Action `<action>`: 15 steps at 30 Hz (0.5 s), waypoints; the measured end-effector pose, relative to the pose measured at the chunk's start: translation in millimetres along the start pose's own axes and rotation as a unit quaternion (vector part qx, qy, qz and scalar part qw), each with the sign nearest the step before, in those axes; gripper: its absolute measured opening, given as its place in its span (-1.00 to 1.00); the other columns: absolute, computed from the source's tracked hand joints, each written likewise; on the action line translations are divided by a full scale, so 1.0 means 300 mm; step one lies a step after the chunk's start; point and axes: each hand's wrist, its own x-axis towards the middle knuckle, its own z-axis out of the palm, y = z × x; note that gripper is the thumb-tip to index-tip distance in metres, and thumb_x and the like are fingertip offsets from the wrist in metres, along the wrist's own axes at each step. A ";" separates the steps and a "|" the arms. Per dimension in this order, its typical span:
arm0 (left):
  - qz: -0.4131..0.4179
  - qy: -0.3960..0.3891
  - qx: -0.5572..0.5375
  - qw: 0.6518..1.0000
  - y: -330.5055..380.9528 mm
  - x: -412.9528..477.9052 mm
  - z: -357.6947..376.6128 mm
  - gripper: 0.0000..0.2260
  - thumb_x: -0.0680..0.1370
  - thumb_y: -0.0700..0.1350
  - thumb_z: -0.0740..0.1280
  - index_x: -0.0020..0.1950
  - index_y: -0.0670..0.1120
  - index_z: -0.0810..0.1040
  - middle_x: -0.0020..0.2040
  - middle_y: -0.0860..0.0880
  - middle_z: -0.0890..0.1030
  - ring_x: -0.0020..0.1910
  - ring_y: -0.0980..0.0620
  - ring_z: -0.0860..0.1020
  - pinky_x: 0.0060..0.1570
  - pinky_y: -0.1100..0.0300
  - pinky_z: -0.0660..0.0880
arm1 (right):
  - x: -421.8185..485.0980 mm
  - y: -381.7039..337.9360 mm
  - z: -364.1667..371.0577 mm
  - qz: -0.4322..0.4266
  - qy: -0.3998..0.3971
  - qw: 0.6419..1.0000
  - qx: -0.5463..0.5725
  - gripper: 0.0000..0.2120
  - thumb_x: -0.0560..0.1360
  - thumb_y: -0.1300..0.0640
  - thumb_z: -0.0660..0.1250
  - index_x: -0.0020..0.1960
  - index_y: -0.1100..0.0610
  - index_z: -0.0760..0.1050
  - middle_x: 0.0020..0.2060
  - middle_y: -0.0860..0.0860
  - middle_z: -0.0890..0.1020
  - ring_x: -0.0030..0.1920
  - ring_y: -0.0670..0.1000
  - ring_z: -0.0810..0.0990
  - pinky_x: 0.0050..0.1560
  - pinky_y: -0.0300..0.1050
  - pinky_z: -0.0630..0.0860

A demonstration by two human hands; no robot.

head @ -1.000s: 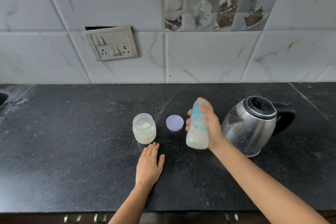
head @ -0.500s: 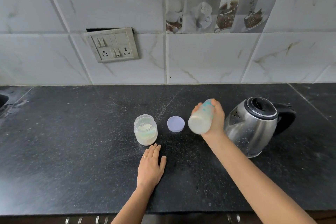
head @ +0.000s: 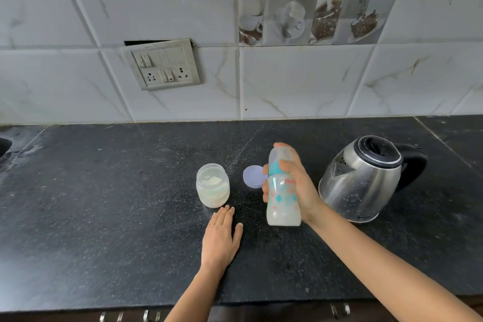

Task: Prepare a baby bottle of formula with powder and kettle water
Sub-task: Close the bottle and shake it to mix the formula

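Right hand [head: 295, 185] has its fingers wrapped round the baby bottle [head: 283, 198], which is upright with milky liquid inside, between the loose lid [head: 252, 176] and the kettle [head: 360, 180] on the right. Can't tell if its base touches the black counter [head: 104, 217]. Left hand [head: 220, 235] lies flat, palm down, fingers together, just in front of the open powder jar [head: 213, 185], left of the lid.
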 end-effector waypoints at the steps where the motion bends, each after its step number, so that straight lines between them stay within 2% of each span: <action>1: 0.000 0.000 -0.001 1.000 0.000 -0.001 0.000 -0.55 0.61 0.08 0.16 0.45 -0.08 0.34 0.45 -0.01 0.36 0.46 0.04 0.23 0.44 0.24 0.01 | 0.003 -0.002 0.001 -0.002 -0.005 1.000 -0.005 -0.62 0.41 0.08 0.36 0.21 -0.09 0.43 -0.21 0.13 0.58 -0.40 0.12 0.55 -0.37 -0.05 0.54; 4: 0.000 0.007 -0.006 1.000 0.001 -0.001 -0.002 -0.56 0.60 0.06 0.18 0.44 -0.10 0.36 0.44 -0.02 0.37 0.46 0.03 0.25 0.44 0.23 0.02 | 0.049 -0.039 0.005 -0.032 0.110 0.984 0.137 -0.83 0.51 0.04 0.25 0.07 0.07 0.43 -0.22 0.09 0.50 -0.42 0.06 0.51 -0.39 -0.16 0.53; 6: 0.001 0.010 -0.007 1.000 0.002 -0.001 -0.001 -0.56 0.60 0.05 0.19 0.43 -0.11 0.37 0.43 -0.03 0.39 0.45 0.02 0.27 0.44 0.22 0.04 | 0.070 -0.053 -0.002 -0.035 0.153 0.965 0.208 -0.80 0.53 -0.02 0.22 -0.04 0.13 0.42 -0.23 0.06 0.48 -0.41 0.02 0.50 -0.38 -0.21 0.52; 8: 0.002 0.010 -0.010 1.000 0.004 -0.003 -0.003 -0.56 0.60 0.05 0.20 0.43 -0.11 0.37 0.43 -0.04 0.39 0.45 0.02 0.27 0.44 0.22 0.04 | 0.053 -0.031 -0.003 -0.017 0.119 0.980 0.159 -0.78 0.50 -0.01 0.26 0.01 0.13 0.44 -0.25 0.08 0.51 -0.43 0.05 0.53 -0.39 -0.16 0.53; 11: 0.002 0.010 -0.007 1.000 0.001 -0.001 -0.004 -0.55 0.60 0.07 0.18 0.44 -0.10 0.36 0.44 -0.03 0.38 0.45 0.03 0.26 0.43 0.24 0.00 | 0.021 -0.002 -0.007 -0.011 0.031 0.999 0.010 -0.64 0.41 0.06 0.34 0.20 -0.06 0.44 -0.17 0.13 0.55 -0.39 0.11 0.55 -0.38 -0.04 0.53; 13: 0.003 0.009 -0.007 1.000 0.003 -0.001 -0.005 -0.55 0.60 0.07 0.18 0.44 -0.10 0.36 0.44 -0.03 0.38 0.45 0.03 0.26 0.44 0.24 0.01 | 0.038 -0.030 0.003 -0.038 0.043 0.997 0.051 -0.70 0.44 0.07 0.31 0.16 -0.02 0.44 -0.22 0.11 0.56 -0.40 0.10 0.54 -0.37 -0.08 0.53; 15: 0.002 0.005 -0.006 1.000 0.003 -0.002 -0.004 -0.55 0.60 0.06 0.18 0.44 -0.11 0.36 0.44 -0.04 0.38 0.46 0.03 0.25 0.44 0.25 0.00 | 0.070 -0.067 0.000 -0.047 0.109 0.981 0.150 -0.79 0.49 0.01 0.26 0.05 0.10 0.44 -0.26 0.07 0.54 -0.42 0.04 0.53 -0.36 -0.16 0.53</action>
